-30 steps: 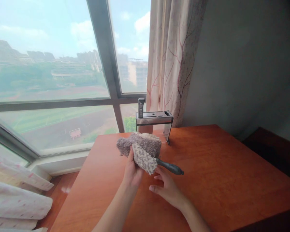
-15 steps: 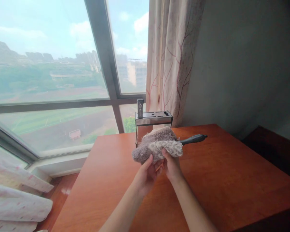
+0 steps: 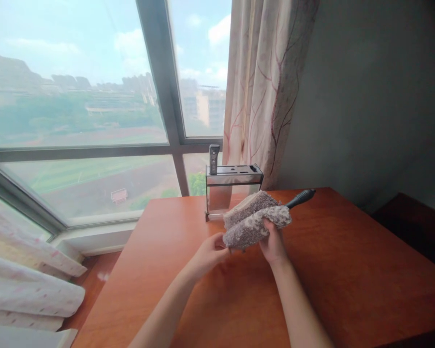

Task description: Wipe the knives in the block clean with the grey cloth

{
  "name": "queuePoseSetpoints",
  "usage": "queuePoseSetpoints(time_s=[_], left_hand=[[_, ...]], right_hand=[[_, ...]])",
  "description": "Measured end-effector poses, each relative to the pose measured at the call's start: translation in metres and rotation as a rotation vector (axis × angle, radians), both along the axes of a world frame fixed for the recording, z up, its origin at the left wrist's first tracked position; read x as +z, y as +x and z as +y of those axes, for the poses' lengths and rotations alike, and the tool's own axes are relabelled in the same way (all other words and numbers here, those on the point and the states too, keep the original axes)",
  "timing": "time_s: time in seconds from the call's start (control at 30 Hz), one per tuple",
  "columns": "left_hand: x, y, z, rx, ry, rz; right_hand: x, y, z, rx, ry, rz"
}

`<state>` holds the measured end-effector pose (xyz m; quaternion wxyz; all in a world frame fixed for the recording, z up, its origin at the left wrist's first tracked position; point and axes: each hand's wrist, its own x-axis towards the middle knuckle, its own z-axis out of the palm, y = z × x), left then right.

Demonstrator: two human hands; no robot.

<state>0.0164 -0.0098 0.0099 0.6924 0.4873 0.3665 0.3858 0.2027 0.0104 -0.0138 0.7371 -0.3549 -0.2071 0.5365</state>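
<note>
A fuzzy grey and white cloth (image 3: 255,227) is bunched and folded above the table. My right hand (image 3: 273,243) grips its right part, thumb on top and the other fingers hidden beneath. At the cloth's lower left end, my left hand (image 3: 214,249) has its fingers curled round the edge, partly hidden under it. A black ribbed handle (image 3: 301,197) sticks out behind the cloth to the upper right; whatever it belongs to is covered. Just beyond stands a metal knife holder (image 3: 235,180) with a dark handle (image 3: 213,159) upright in its left slot.
The reddish-brown wooden table (image 3: 340,261) spreads under my arms, its far edge close behind the holder. A large window (image 3: 76,116) fills the left side, with a patterned curtain (image 3: 264,87) beside it. A pale curtain (image 3: 29,295) hangs at lower left.
The cloth has shifted right and tilted, its right end now higher. My left hand has slid from the cloth's middle to its left end. The right hand moved slightly right with it.
</note>
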Motion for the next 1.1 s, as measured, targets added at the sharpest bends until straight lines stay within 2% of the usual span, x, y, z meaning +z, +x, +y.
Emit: queuePoseSetpoints(time_s=[0.2, 0.33, 0.53, 0.7, 0.77, 0.9, 1.0, 1.1], left_hand=[[-0.015, -0.021, -0.004, -0.124, -0.092, -0.01], [-0.019, -0.01, -0.01, -0.201, -0.039, 0.091], [-0.027, 0.022, -0.027, 0.082, 0.0, 0.247], [-0.026, 0.025, -0.029, 0.162, -0.008, 0.186], [-0.026, 0.023, -0.028, 0.132, -0.025, 0.168], [-0.03, 0.021, -0.029, -0.045, -0.014, 0.188], [-0.032, 0.019, -0.029, -0.158, -0.01, 0.173], [-0.03, 0.015, -0.029, -0.279, -0.098, 0.077]], right_hand=[[0.006, -0.003, 0.0, -0.01, 0.035, -0.031], [0.009, -0.004, -0.003, 0.032, 0.033, -0.009], [0.011, -0.02, -0.008, 0.063, 0.007, 0.042], [0.011, -0.036, -0.012, 0.132, -0.003, 0.018], [0.014, -0.038, -0.014, 0.143, -0.01, -0.043], [0.021, -0.029, -0.015, 0.065, -0.054, -0.144], [0.022, -0.018, -0.012, 0.018, -0.085, -0.116], [0.02, -0.011, -0.009, 0.017, -0.108, -0.025]])
